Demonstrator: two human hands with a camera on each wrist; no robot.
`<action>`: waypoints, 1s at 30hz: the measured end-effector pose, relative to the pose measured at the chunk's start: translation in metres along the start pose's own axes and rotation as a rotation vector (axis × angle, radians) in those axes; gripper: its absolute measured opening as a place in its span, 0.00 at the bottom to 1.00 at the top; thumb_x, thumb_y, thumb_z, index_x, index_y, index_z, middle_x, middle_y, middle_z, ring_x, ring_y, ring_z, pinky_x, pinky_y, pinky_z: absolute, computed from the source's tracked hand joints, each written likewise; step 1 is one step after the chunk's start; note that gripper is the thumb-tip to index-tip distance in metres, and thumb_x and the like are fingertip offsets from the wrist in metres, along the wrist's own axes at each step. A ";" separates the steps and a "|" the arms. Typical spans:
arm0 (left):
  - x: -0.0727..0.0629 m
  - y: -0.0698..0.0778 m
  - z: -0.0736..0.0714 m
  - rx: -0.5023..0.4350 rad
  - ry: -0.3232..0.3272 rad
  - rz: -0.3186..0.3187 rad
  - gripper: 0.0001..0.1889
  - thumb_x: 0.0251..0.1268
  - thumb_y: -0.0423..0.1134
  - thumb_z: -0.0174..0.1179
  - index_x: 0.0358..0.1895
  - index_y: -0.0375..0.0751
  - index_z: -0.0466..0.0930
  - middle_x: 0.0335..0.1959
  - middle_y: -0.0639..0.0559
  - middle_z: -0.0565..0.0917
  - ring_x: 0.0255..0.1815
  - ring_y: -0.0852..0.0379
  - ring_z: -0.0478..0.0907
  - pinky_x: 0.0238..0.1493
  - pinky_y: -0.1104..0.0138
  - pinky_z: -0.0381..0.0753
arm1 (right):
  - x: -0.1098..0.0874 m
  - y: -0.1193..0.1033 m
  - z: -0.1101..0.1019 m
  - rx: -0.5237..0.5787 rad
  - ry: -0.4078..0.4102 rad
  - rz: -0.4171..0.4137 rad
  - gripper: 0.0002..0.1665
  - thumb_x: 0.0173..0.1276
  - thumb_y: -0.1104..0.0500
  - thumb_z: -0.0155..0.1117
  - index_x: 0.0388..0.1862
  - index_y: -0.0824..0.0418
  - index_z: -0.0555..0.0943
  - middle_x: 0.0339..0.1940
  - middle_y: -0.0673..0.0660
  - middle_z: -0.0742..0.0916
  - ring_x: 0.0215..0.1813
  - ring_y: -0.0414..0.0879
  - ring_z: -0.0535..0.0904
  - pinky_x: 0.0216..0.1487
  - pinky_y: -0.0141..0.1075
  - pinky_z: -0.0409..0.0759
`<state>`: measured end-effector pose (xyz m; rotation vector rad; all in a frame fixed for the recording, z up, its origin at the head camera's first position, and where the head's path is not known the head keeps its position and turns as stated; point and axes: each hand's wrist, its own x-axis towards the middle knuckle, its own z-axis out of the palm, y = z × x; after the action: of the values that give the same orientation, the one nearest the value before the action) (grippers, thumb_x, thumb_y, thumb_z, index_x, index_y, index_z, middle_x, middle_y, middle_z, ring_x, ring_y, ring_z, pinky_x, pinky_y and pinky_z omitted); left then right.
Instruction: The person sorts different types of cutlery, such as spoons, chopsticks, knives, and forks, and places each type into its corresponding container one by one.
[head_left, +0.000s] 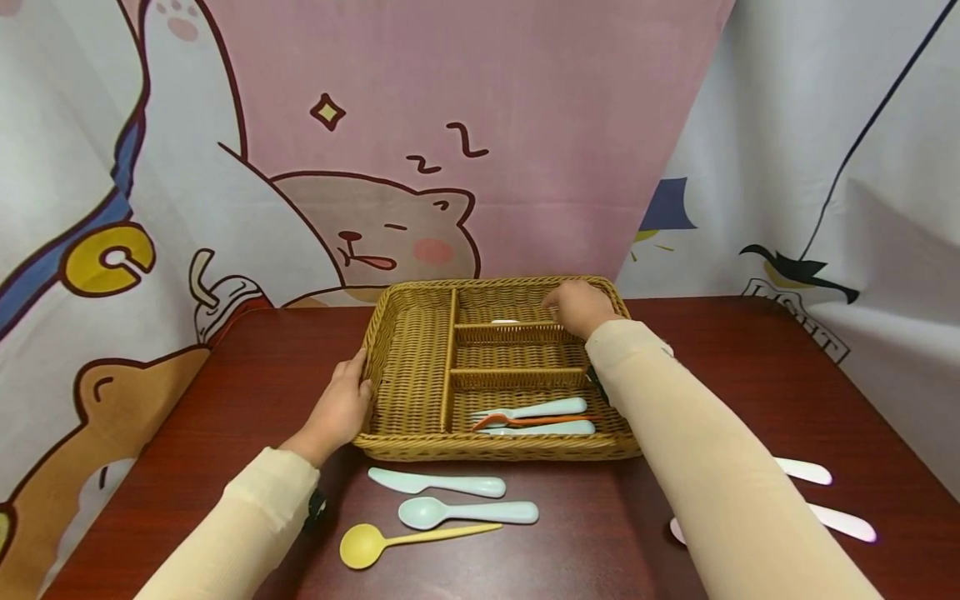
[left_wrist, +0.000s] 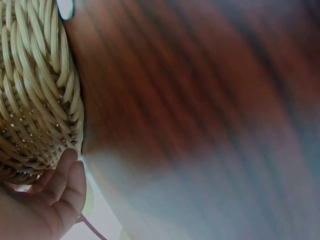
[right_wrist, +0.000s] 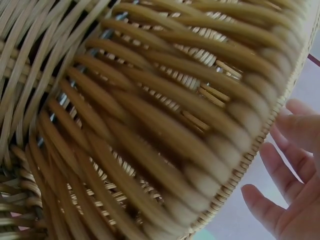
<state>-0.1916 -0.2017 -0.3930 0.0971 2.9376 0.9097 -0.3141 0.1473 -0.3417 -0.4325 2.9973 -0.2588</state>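
One golden-brown woven basket [head_left: 411, 358], rectangular with four compartments, sits mid-tabletop [head_left: 285, 358]. Its near right compartment holds three utensils [head_left: 555, 407]: two pale, one orange. Nearer lie one pale knife [head_left: 465, 486], one pale spoon [head_left: 422, 513], one yellow spoon [head_left: 362, 547]. The left hand [head_left: 339, 408] rests unclenched against its left side; the right hand [head_left: 583, 308], fingers loosely spread, at the far right compartment, visibly grasps nothing.

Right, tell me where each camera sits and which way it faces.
Head: on the head, facing forward and down at the wicker tray; left hand, right hand and sleeves show.
Left wrist: on that wrist, facing the tray's outer side and tabletop; left hand lower left.
Right wrist: on that wrist, facing the tray's woven side; right hand at right edge.
Both wrist views share the tray.
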 end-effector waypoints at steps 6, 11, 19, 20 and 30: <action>0.001 0.000 0.002 -0.007 0.004 -0.002 0.30 0.79 0.35 0.36 0.76 0.30 0.39 0.69 0.28 0.55 0.69 0.34 0.60 0.66 0.44 0.62 | -0.006 0.001 -0.007 0.127 0.037 -0.011 0.22 0.70 0.68 0.53 0.62 0.59 0.79 0.59 0.62 0.81 0.45 0.54 0.81 0.32 0.41 0.71; 0.002 0.000 0.003 -0.007 0.005 -0.004 0.30 0.79 0.35 0.37 0.76 0.30 0.39 0.69 0.28 0.56 0.69 0.34 0.61 0.66 0.44 0.63 | -0.014 0.000 -0.018 0.260 0.065 -0.004 0.23 0.70 0.64 0.60 0.64 0.60 0.77 0.59 0.64 0.81 0.51 0.56 0.81 0.45 0.47 0.78; 0.001 0.000 -0.001 -0.005 -0.018 -0.007 0.30 0.79 0.35 0.36 0.76 0.30 0.38 0.69 0.27 0.54 0.69 0.32 0.60 0.65 0.43 0.62 | -0.030 -0.004 -0.032 0.425 0.116 -0.044 0.25 0.70 0.61 0.62 0.65 0.60 0.75 0.60 0.63 0.80 0.59 0.57 0.76 0.54 0.51 0.76; 0.001 0.000 -0.001 -0.007 -0.021 -0.008 0.30 0.79 0.36 0.36 0.77 0.30 0.38 0.70 0.27 0.54 0.69 0.32 0.60 0.65 0.43 0.62 | -0.033 -0.005 -0.034 0.436 0.119 -0.047 0.25 0.70 0.61 0.62 0.65 0.60 0.75 0.61 0.62 0.79 0.60 0.57 0.75 0.55 0.51 0.76; 0.000 0.000 -0.001 -0.021 -0.034 -0.020 0.30 0.79 0.36 0.36 0.77 0.31 0.37 0.70 0.28 0.53 0.70 0.32 0.57 0.66 0.42 0.61 | -0.055 -0.020 -0.043 0.458 0.167 -0.089 0.25 0.69 0.59 0.64 0.65 0.57 0.76 0.60 0.60 0.80 0.61 0.56 0.75 0.57 0.51 0.75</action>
<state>-0.1919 -0.2028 -0.3922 0.0816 2.8918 0.9263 -0.2612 0.1514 -0.2920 -0.5111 2.9387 -1.0066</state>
